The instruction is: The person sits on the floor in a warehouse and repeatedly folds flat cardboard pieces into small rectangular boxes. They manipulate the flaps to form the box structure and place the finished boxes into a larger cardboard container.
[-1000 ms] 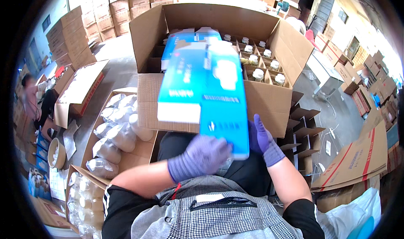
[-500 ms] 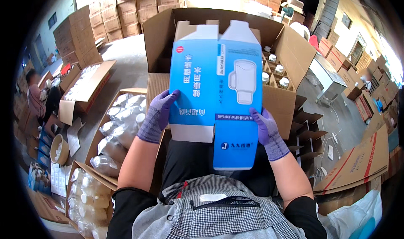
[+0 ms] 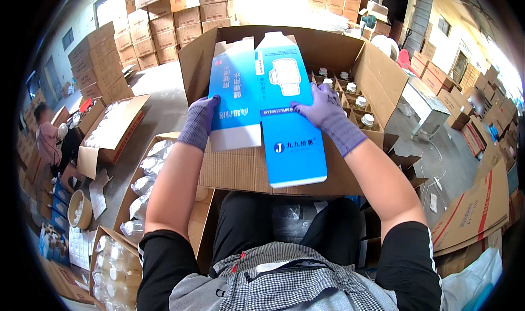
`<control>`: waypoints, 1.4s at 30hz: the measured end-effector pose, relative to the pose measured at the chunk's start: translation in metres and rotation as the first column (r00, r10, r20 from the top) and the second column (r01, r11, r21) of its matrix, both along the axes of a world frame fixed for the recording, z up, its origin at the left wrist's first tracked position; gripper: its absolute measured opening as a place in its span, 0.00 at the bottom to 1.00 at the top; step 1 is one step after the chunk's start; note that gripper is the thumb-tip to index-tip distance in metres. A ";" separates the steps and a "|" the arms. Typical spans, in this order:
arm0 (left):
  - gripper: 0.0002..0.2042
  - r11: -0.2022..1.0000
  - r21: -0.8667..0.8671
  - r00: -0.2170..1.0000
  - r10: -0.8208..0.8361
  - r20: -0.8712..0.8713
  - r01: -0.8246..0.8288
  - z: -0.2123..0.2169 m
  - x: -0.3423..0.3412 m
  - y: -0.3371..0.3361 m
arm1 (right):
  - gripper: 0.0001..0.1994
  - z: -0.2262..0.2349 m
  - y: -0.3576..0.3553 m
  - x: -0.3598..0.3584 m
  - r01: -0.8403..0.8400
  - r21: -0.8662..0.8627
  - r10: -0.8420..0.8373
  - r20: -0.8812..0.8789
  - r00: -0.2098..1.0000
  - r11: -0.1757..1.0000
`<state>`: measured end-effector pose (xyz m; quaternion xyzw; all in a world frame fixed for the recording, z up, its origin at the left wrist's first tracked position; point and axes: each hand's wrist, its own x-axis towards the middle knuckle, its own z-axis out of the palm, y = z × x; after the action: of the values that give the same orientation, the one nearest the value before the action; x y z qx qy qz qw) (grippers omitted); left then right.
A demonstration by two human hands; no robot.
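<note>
A blue and white folding carton [image 3: 293,142], with a mug outline printed on one panel and end flaps standing out, is held up in front of me. My left hand [image 3: 203,115], in a purple glove, grips its left edge with the fingers behind it. On the other side my purple-gloved right hand [image 3: 324,111] holds the right edge, thumb on the printed face. Behind and below the carton stands a large open cardboard box [image 3: 235,171]. Inside its right part, white-capped bottles [image 3: 361,102] stand between cardboard dividers; the carton hides much of the rest.
To my left are a box of plastic-wrapped items [image 3: 143,188] and a box of wrapped bottles [image 3: 117,272]. Flattened cardboard [image 3: 470,212] leans at right, near a white table [image 3: 429,106]. A person [image 3: 49,138] sits at far left. Stacked boxes [image 3: 161,32] line the back.
Both hands have moved the carton forward and slightly left, over the large box. My right hand has shifted higher along the carton's right edge, and my arms reach further out.
</note>
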<state>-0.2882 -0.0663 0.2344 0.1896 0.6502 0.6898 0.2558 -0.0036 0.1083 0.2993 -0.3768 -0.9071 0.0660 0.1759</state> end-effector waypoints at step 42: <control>0.27 0.496 0.794 0.934 -0.247 -0.258 0.351 0.089 0.099 -0.123 | 0.24 -0.096 -0.079 0.189 -0.751 -0.436 0.077 -0.839 0.538 0.496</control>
<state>-0.1888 -0.1896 0.3229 0.4348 0.2175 0.8469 0.2153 0.1851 0.0296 0.2037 -0.0933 -0.7001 0.6322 0.3186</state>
